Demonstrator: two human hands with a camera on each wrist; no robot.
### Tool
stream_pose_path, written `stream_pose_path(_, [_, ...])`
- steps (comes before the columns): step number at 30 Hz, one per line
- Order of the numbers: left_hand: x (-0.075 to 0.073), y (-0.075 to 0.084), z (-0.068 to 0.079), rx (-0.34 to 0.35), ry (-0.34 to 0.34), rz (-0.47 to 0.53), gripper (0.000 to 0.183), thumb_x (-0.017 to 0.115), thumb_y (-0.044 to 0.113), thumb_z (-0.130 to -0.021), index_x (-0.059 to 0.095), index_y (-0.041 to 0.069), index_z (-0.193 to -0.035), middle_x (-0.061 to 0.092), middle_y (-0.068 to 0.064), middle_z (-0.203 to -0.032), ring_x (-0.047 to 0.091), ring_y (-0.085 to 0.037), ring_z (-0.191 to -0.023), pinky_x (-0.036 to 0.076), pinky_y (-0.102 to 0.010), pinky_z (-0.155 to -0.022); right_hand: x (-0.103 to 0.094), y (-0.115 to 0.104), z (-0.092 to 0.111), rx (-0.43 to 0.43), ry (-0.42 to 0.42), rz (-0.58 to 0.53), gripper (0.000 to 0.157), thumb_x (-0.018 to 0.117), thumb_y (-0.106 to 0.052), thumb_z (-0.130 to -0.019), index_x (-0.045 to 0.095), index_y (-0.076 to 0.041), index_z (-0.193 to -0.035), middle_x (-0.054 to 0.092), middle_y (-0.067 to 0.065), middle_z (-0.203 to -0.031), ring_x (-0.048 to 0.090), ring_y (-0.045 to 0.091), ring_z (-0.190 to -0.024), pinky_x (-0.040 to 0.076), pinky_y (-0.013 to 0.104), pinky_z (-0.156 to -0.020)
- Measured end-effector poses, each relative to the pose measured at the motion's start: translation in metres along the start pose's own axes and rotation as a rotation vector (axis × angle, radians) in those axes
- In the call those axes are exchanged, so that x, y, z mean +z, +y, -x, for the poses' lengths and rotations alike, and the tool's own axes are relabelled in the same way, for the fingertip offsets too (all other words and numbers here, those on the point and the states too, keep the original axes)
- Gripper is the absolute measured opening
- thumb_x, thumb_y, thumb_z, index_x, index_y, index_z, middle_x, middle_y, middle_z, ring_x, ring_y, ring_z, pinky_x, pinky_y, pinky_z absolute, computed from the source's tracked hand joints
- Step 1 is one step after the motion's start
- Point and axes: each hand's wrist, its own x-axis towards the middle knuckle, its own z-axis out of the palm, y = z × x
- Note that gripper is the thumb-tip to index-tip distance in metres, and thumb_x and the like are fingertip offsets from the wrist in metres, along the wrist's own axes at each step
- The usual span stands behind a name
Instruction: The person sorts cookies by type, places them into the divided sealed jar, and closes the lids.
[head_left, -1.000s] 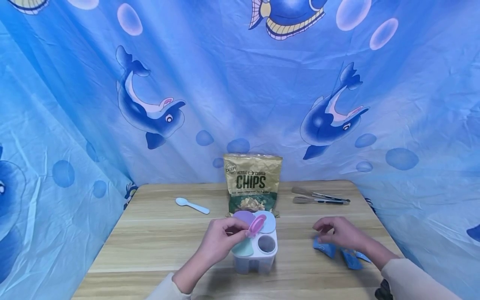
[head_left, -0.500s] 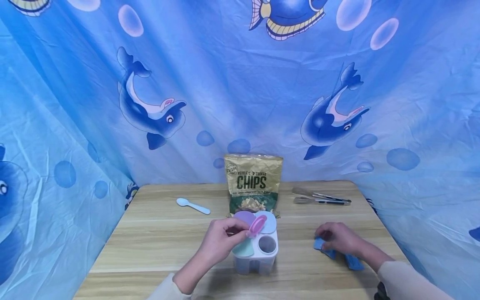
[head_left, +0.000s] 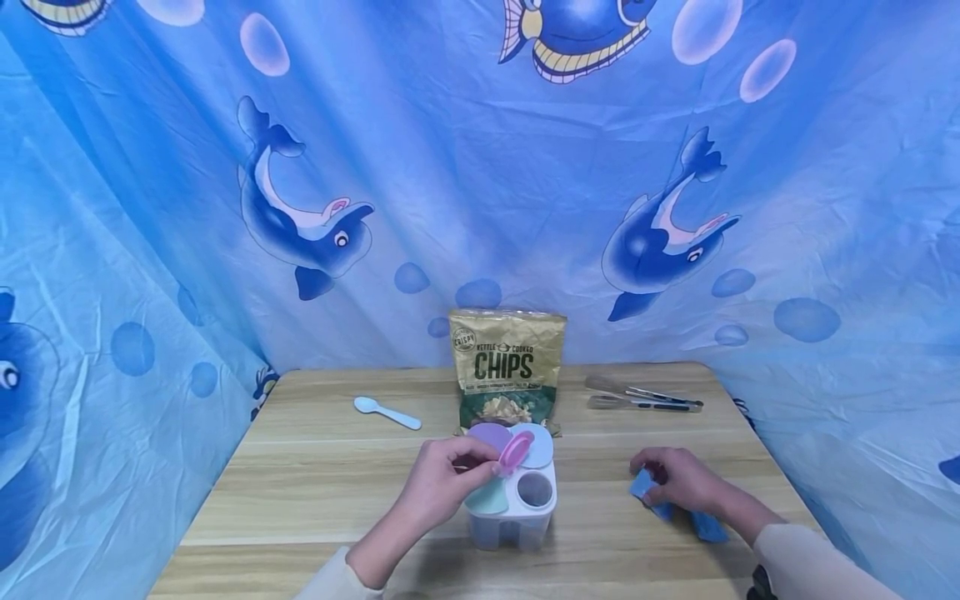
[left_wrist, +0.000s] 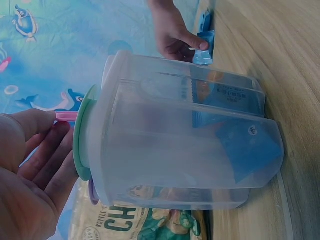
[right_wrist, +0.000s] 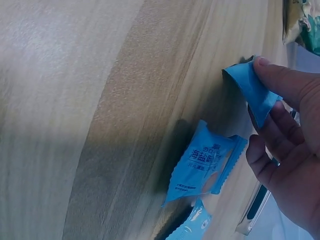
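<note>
My left hand (head_left: 442, 479) pinches a pink lid (head_left: 516, 452), tilted up over the clear divided container (head_left: 512, 533). Below it the round compartment opening (head_left: 535, 489) is uncovered. Purple (head_left: 490, 434), pale blue (head_left: 537, 447) and mint (head_left: 489, 497) lids lie over the other compartments. Through the container's wall, the left wrist view shows blue packets (left_wrist: 250, 150) inside. My right hand (head_left: 678, 479) pinches a small blue snack packet (right_wrist: 255, 92) between thumb and fingers, close over the table. Two more blue packets, one printed (right_wrist: 205, 162) and one partly cut off (right_wrist: 192, 225), lie beside that hand.
A bag of chips (head_left: 507, 367) stands right behind the container. On the left lies a pale blue spoon (head_left: 386, 412). A whisk and tongs (head_left: 645, 400) lie at the back right of the wooden table (head_left: 315, 483). Printed blue cloth (head_left: 480, 167) hangs behind.
My right fingers have closed on one blue packet and tilted it up slightly from where it lay. My left hand has kept the pink lid in place.
</note>
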Motion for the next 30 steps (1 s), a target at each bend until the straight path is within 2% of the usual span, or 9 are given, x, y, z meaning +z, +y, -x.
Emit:
stream_pose_path(4, [0.000, 0.000, 0.000, -0.008, -0.005, -0.002, 0.006, 0.082, 0.019, -0.087, 0.080, 0.019, -0.092, 0.077, 0.006, -0.087, 0.070, -0.008, -0.081, 0.059, -0.023, -0.074, -0.004, -0.005, 0.002, 0.036, 0.006, -0.070, 0.035, 0.088, -0.013, -0.077, 0.071, -0.013, -0.107, 0.065, -0.001, -0.094, 0.058, 0.016, -0.085, 0.050, 0.026, -0.066])
stream_pose_path(9, [0.000, 0.000, 0.000, -0.007, -0.005, -0.002, 0.006, 0.082, 0.019, -0.087, 0.080, 0.019, -0.092, 0.077, 0.006, -0.087, 0.070, -0.008, -0.082, 0.059, -0.023, -0.074, -0.016, -0.019, 0.003, -0.074, 0.090, -0.076, 0.027, 0.085, -0.013, -0.081, 0.068, -0.014, -0.101, 0.063, -0.001, -0.089, 0.056, 0.010, -0.080, 0.049, 0.025, -0.064])
stream_pose_path(14, [-0.001, 0.000, -0.001, -0.006, -0.003, -0.004, 0.005, 0.082, 0.019, -0.087, 0.080, 0.020, -0.092, 0.077, 0.006, -0.087, 0.069, -0.008, -0.081, 0.059, -0.023, -0.074, -0.033, -0.041, 0.004, -0.173, 0.159, -0.075, 0.025, 0.080, -0.019, -0.088, 0.072, -0.014, -0.111, 0.070, -0.002, -0.098, 0.060, 0.005, -0.081, 0.053, 0.026, -0.066])
stream_pose_path(17, [-0.001, 0.000, 0.000, -0.007, -0.004, -0.006, 0.005, 0.082, 0.020, -0.087, 0.080, 0.020, -0.092, 0.077, 0.006, -0.087, 0.069, -0.008, -0.081, 0.058, -0.022, -0.074, -0.041, -0.057, 0.006, -0.201, 0.194, -0.080, 0.026, 0.080, -0.023, -0.090, 0.073, -0.018, -0.114, 0.072, -0.005, -0.105, 0.062, 0.005, -0.085, 0.053, 0.027, -0.067])
stream_pose_path(21, [-0.001, 0.000, 0.000, -0.008, -0.004, -0.005, 0.005, 0.082, 0.020, -0.087, 0.080, 0.020, -0.091, 0.077, 0.006, -0.087, 0.069, -0.008, -0.081, 0.058, -0.022, -0.073, -0.046, -0.082, 0.007, -0.222, 0.239, -0.074, 0.022, 0.082, -0.028, -0.089, 0.073, -0.025, -0.109, 0.071, -0.011, -0.100, 0.062, 0.005, -0.087, 0.051, 0.026, -0.066])
stream_pose_path(26, [-0.001, 0.000, 0.000, -0.007, -0.004, 0.000, 0.005, 0.083, 0.021, -0.087, 0.080, 0.020, -0.092, 0.077, 0.006, -0.087, 0.069, -0.008, -0.081, 0.059, -0.023, -0.074, -0.046, -0.116, 0.009, -0.266, 0.221, -0.108, 0.020, 0.082, -0.031, -0.088, 0.072, -0.025, -0.105, 0.071, -0.011, -0.096, 0.064, 0.006, -0.085, 0.051, 0.025, -0.066])
stream_pose_path(30, [-0.001, 0.001, 0.000, -0.004, -0.006, 0.004, 0.005, 0.082, 0.021, -0.087, 0.080, 0.019, -0.092, 0.077, 0.006, -0.087, 0.070, -0.007, -0.081, 0.059, -0.023, -0.074, -0.045, -0.138, 0.009, -0.323, 0.199, -0.153, 0.023, 0.081, -0.030, -0.089, 0.070, -0.024, -0.109, 0.072, -0.011, -0.097, 0.066, 0.006, -0.086, 0.053, 0.026, -0.068])
